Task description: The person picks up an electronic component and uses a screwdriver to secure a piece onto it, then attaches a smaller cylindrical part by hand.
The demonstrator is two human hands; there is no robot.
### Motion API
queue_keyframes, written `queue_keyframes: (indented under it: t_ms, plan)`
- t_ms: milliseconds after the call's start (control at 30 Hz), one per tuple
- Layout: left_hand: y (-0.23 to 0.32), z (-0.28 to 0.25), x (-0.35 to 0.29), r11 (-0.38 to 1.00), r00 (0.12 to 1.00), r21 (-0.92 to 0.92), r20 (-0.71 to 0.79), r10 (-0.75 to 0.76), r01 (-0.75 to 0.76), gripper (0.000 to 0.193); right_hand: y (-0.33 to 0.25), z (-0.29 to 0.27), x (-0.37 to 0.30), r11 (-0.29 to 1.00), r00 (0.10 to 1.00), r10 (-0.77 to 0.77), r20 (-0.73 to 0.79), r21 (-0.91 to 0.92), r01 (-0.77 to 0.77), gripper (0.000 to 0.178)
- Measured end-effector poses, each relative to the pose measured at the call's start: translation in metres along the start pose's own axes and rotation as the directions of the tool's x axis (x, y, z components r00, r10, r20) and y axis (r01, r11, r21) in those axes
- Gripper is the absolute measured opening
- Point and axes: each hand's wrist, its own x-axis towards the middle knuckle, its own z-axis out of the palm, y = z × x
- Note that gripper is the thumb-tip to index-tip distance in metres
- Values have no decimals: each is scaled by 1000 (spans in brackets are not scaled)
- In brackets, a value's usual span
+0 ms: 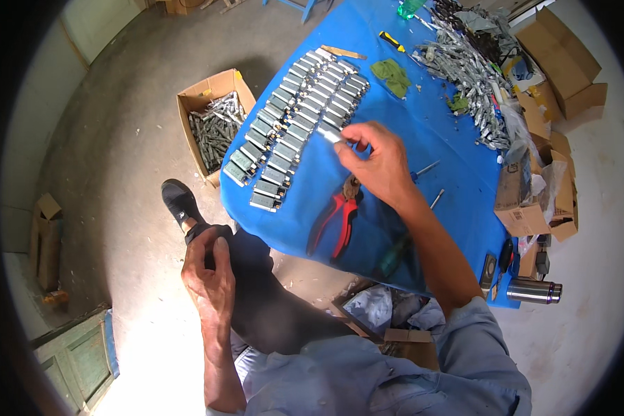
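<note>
Between the thumb and fingers of my right hand (376, 158) is a short, shiny silver metal piece (329, 132), closed in a pinch. It is at the right edge of rows of small rectangular metal parts (298, 130), laid side by side on a blue-covered table (291, 232). Pliers with red and black handles (344, 220) lie just below that hand, their jaws near my wrist. Over my dark-trousered knee, my left hand (211, 281) is loosely curled, thumb and forefinger apart, with nothing visible in it.
A cardboard box (182, 114) of metal pieces stands on the floor beyond the table's left edge. A heap of metal parts (464, 76) covers the far right. Also there are a green cloth (391, 76), screwdriver (391, 41), steel flask (534, 291) and open cartons (558, 62).
</note>
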Motion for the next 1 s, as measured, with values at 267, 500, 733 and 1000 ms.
queue_keyframes:
  t_ms: [267,500,733,1000]
  plan:
    - [-15,-1,-6,935,989,326,94,114,-139,23,5,15,4,977,993,-117,27,-174,120,21]
    - [-18,-1,-1,934,989,334,111,94,-126,24,4,11,2,963,991,-131,27,-235,133,20]
    - [-4,3,-1,963,997,269,72,-10,-10,20,6,13,3,986,992,-125,6,-111,125,19]
    - [-7,-2,-3,958,997,288,72,-16,-5,19,-1,11,-1,993,999,-42,-8,108,43,17]
